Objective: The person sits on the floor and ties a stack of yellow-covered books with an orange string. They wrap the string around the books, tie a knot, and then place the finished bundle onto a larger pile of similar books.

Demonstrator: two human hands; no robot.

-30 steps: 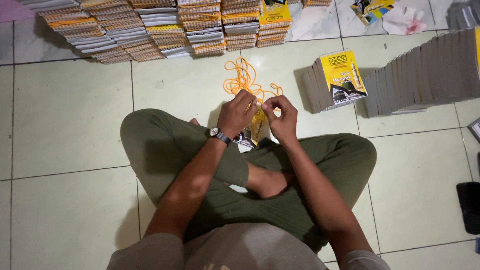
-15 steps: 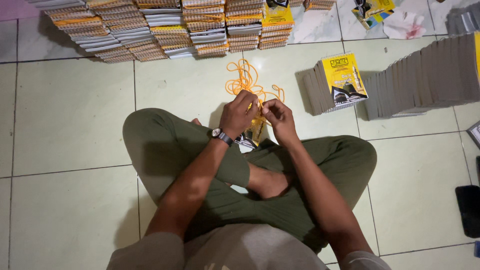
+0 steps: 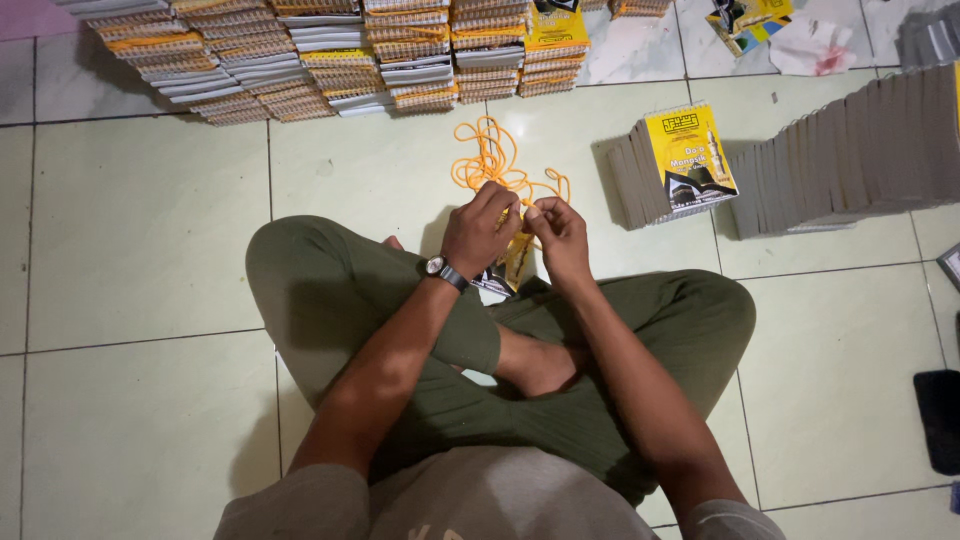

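Note:
I sit cross-legged on a tiled floor in green trousers. My left hand (image 3: 482,228), with a wristwatch, and my right hand (image 3: 558,232) meet just above my shins. Both pinch an orange string (image 3: 497,160) that runs out in a loose tangle on the floor ahead. Under my hands a small stack of yellow-and-black booklets (image 3: 512,266) rests against my legs, partly hidden by my fingers.
Tied bundles of booklets (image 3: 330,60) lie in rows along the far edge. A leaning row of booklets with a yellow cover in front (image 3: 672,165) and a longer grey row (image 3: 860,150) stand at the right. A dark object (image 3: 940,420) lies at the right edge.
My hands have stayed together on the string and shifted only slightly. The view has tilted a little.

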